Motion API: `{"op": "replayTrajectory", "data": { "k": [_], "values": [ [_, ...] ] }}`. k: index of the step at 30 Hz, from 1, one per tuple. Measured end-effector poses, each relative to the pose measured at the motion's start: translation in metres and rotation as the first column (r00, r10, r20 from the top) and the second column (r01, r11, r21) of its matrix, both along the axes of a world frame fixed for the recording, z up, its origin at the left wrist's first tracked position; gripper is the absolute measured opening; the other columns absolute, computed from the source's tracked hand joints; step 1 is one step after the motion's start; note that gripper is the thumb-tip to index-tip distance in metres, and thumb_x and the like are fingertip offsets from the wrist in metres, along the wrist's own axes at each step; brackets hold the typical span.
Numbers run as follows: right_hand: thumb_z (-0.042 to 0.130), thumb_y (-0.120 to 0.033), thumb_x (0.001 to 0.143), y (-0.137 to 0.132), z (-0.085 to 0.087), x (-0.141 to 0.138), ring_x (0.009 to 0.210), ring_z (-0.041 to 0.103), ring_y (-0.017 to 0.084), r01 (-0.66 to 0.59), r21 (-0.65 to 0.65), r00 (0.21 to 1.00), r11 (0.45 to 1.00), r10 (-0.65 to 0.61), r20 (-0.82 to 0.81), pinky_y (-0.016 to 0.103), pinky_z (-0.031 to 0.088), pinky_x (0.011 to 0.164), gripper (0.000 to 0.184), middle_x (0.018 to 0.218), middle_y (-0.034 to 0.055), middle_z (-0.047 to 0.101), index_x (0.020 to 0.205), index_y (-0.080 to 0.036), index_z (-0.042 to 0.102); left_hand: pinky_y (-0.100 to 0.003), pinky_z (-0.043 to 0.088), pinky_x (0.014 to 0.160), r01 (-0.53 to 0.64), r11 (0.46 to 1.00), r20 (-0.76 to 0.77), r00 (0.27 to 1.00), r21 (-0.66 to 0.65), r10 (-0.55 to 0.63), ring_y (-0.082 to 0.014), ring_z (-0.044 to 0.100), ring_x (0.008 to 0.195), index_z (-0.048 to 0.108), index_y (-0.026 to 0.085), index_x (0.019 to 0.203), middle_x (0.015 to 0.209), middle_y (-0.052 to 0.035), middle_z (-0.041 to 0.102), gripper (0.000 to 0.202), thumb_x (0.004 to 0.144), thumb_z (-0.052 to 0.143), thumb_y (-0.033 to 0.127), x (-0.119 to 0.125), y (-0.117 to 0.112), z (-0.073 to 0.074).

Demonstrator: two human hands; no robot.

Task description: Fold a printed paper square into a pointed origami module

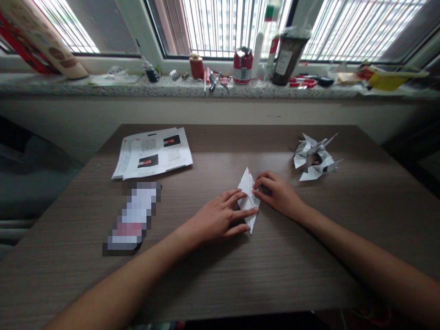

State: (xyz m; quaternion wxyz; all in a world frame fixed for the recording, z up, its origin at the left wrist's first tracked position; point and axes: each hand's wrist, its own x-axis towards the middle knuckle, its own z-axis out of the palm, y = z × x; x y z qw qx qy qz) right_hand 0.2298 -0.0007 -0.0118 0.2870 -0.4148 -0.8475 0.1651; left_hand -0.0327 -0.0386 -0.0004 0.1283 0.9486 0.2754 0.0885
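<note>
Left forearm comes in from the lower left. The left hand [216, 221] lies palm-down, fingers spread and flat, its fingertips pressing the left half of a white paper folded into a narrow kite shape [246, 182].

Right forearm comes in from the lower right. The right hand [279, 192] is arched with its fingers curled. Thumb and forefinger tips meet on the paper's right edge, pinching it at mid-height.

The paper lies flat at the middle of the brown wood-grain table [268, 279], between the two hands, long axis running away from the person, points showing at both ends.

Far right on the table is a loose heap of crumpled, spiky grey-white folded paper figures [314, 160], well apart from the hands. Far left is a stack of printed white sheets [153, 153].

On the speckled stone windowsill [103, 87]:
- a lidded clear plastic cup [288, 57], dark liquid filling most of it
- just beside it, a tall white plastic bottle with a green cap [266, 41], contents not visible
- a red metal can [243, 65]; open or sealed, cannot tell
- a small brown jar [196, 66], contents hidden
</note>
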Motion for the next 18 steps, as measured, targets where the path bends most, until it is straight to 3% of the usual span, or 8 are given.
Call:
{"op": "replayTrajectory", "data": {
  "k": [6, 10, 14, 18],
  "values": [
    [0.061, -0.028, 0.102, -0.021, -0.001, 0.009, 0.118, 0.065, 0.027, -0.103, 0.091, 0.987, 0.99, 0.09, 0.136, 0.05, 0.053, 0.099, 0.017, 0.127, 0.0081, 0.07, 0.111, -0.027, 0.075, -0.05, 0.039, 0.118, 0.018, 1.0, -0.005, 1.0, 0.002, -0.018, -0.0317, 0.041, 0.146, 0.051, 0.035, 0.151, 0.159, -0.0095, 0.043, 0.048, 0.106, 0.05, 0.05, 0.0, -0.001, 0.004],
    [0.059, -0.028, 0.103, -0.027, -0.004, 0.014, 0.125, 0.063, 0.029, -0.163, 0.108, 0.962, 0.981, 0.134, 0.237, 0.054, 0.052, 0.104, 0.027, 0.136, 0.0089, 0.068, 0.128, -0.026, 0.07, -0.048, 0.042, 0.117, 0.024, 0.999, 0.004, 1.0, -0.022, -0.024, -0.031, 0.045, 0.145, 0.048, 0.029, 0.153, 0.158, -0.011, 0.046, 0.051, 0.106, 0.05, 0.049, -0.003, 0.002, 0.005],
    [0.058, -0.026, 0.103, -0.028, -0.003, 0.015, 0.127, 0.063, 0.029, -0.18, 0.08, 0.958, 0.98, 0.156, 0.241, 0.054, 0.053, 0.104, 0.031, 0.139, 0.0099, 0.067, 0.132, -0.027, 0.068, -0.042, 0.05, 0.111, -0.02, 0.997, 0.036, 0.999, -0.07, 0.023, -0.0282, 0.056, 0.136, 0.047, 0.019, 0.151, 0.158, -0.0126, 0.046, 0.051, 0.106, 0.05, 0.044, -0.006, 0.006, 0.004],
    [0.057, -0.026, 0.103, -0.028, -0.003, 0.015, 0.127, 0.063, 0.029, -0.174, 0.065, 0.966, 0.983, 0.158, 0.202, 0.054, 0.054, 0.103, 0.033, 0.14, 0.0099, 0.066, 0.135, -0.029, 0.066, -0.045, 0.05, 0.11, -0.063, 0.998, 0.025, 0.998, -0.014, 0.063, -0.0316, 0.057, 0.134, 0.054, 0.015, 0.145, 0.158, -0.0158, 0.046, 0.051, 0.105, 0.052, 0.047, -0.007, 0.009, 0.005]
  ]
}}
